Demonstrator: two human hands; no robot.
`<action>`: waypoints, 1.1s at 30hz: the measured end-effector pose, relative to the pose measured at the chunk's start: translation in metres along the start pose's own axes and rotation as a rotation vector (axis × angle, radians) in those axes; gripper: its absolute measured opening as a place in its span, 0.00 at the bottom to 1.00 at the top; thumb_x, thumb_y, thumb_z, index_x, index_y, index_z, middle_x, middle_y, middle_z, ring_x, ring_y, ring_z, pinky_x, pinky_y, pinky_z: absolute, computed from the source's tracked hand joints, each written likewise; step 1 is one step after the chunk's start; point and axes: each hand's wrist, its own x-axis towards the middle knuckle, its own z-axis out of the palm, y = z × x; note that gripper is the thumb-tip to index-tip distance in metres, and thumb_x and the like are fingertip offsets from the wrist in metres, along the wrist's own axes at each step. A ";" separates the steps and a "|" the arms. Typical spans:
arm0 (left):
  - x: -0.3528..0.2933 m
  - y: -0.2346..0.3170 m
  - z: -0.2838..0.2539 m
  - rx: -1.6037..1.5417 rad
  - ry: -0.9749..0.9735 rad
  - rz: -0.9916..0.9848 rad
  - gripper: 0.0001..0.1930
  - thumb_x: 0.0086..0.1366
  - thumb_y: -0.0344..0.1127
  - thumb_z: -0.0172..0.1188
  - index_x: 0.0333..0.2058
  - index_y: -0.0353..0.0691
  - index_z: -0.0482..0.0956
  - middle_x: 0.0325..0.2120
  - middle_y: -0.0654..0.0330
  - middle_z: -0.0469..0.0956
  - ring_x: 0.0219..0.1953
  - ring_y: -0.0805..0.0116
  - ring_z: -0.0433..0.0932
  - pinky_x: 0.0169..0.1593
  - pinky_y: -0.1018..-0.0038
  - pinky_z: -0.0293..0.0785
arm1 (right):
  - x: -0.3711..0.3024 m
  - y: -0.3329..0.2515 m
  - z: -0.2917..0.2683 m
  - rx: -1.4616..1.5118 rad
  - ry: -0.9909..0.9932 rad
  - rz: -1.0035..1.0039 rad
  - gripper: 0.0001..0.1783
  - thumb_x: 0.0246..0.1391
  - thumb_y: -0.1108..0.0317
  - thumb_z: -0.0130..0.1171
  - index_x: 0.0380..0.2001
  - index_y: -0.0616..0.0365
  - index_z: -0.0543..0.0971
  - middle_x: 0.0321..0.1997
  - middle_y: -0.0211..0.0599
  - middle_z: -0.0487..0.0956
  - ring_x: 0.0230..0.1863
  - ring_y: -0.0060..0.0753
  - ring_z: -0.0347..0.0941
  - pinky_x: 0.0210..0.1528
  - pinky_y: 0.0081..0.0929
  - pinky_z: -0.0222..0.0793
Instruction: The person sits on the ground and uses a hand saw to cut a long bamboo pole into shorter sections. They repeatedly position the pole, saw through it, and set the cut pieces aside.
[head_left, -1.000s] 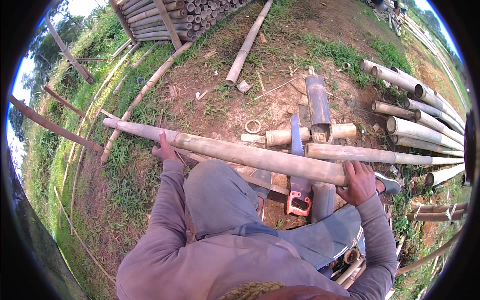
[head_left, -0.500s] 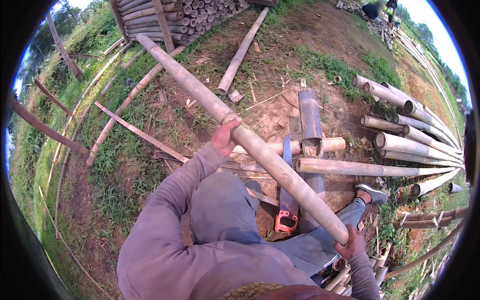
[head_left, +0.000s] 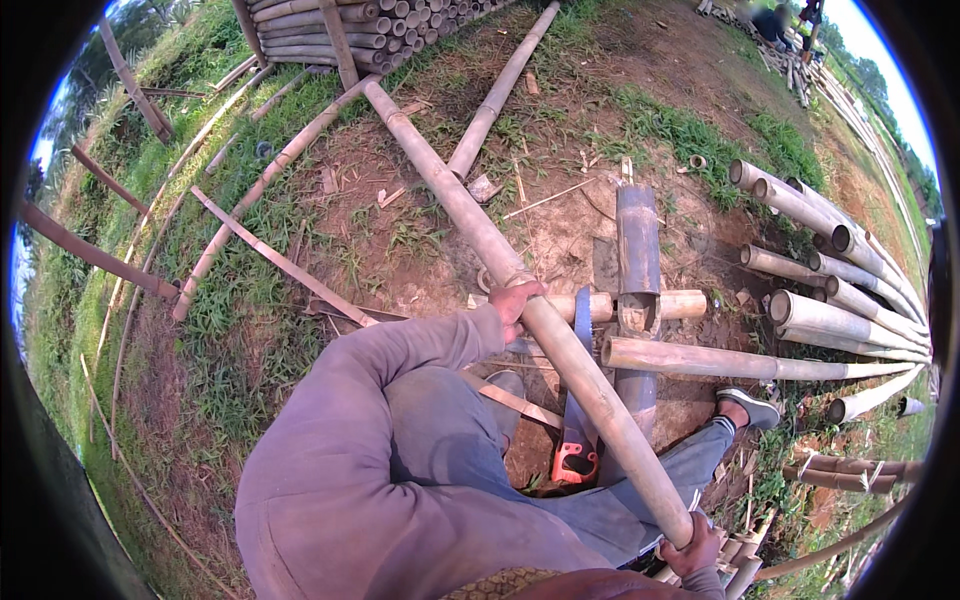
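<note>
A long bamboo pole (head_left: 450,190) runs slantwise across my lap, from the far left down to the near right. My left hand (head_left: 516,306) is wrapped round its middle, just below a node. At the near end my right hand (head_left: 692,548) grips it close to the cut mouth. Under the pole a handsaw (head_left: 577,450) with an orange handle leans, its blade partly hidden. Beside it lies a thick dark bamboo length (head_left: 638,250) with a notch cut in it, set across a paler bamboo piece (head_left: 683,304).
Another bamboo pole (head_left: 690,358) reaches in from a fanned group of poles (head_left: 800,205) at the right. Stacked bamboo (head_left: 320,40) stands behind posts at the far left. A split bamboo strip (head_left: 285,262) lies on the grass. Short offcuts (head_left: 745,575) lie near my right hand.
The held pole's far end has swung right and nearer, and its near end has dropped lower. Both hands moved with it, the left going right and down, the right going down.
</note>
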 end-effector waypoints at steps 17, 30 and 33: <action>0.093 0.124 0.093 0.334 -0.188 0.421 0.46 0.60 0.65 0.68 0.64 0.37 0.66 0.55 0.48 0.77 0.55 0.55 0.79 0.61 0.53 0.71 | 0.122 -0.197 0.053 1.263 -0.213 0.129 0.26 0.58 0.70 0.71 0.58 0.68 0.76 0.48 0.37 0.83 0.46 0.26 0.80 0.51 0.28 0.77; 0.022 -0.008 -0.092 0.203 -0.372 -0.188 0.47 0.69 0.80 0.46 0.76 0.57 0.55 0.64 0.50 0.68 0.57 0.57 0.79 0.60 0.57 0.79 | 0.404 -0.355 0.186 0.834 -0.009 0.084 0.44 0.56 0.43 0.70 0.60 0.69 0.68 0.52 0.65 0.83 0.55 0.64 0.81 0.58 0.50 0.74; 0.020 0.000 -0.064 0.115 -0.322 -0.118 0.47 0.70 0.80 0.43 0.75 0.53 0.56 0.66 0.49 0.66 0.56 0.57 0.80 0.57 0.56 0.81 | 0.409 -0.358 0.186 0.922 0.022 0.019 0.41 0.60 0.42 0.66 0.58 0.69 0.69 0.50 0.68 0.82 0.55 0.67 0.80 0.57 0.52 0.74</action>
